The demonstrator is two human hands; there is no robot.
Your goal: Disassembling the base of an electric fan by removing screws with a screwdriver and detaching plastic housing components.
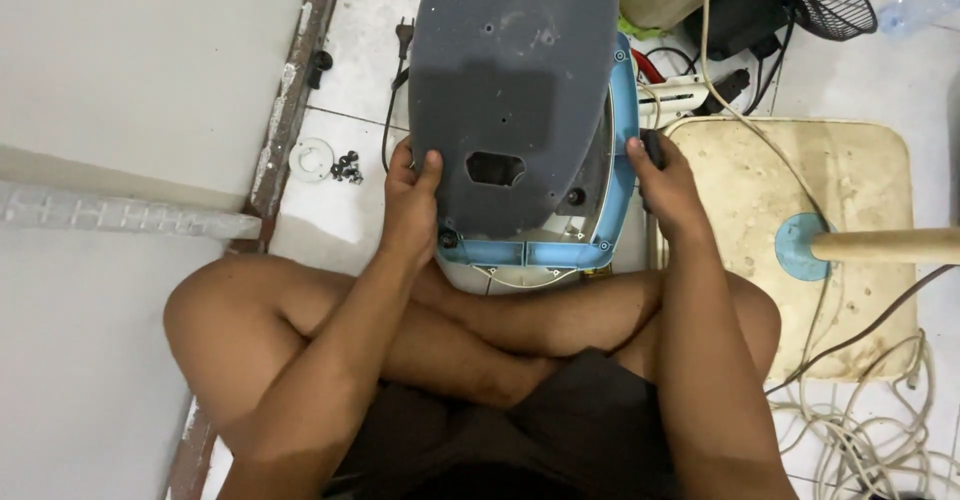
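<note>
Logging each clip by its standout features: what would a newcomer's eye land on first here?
The big grey panel at top centre, lying on a blue-rimmed base, with the left hand gripping its left edge and the right hand at the blue rim. Next, the person's crossed bare legs below. To the right lies a stained cream board amid tangled white cables.

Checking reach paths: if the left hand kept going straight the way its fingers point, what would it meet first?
The left hand already grips the grey base plate; beyond lies the black power cord, though depth is unclear.
</note>
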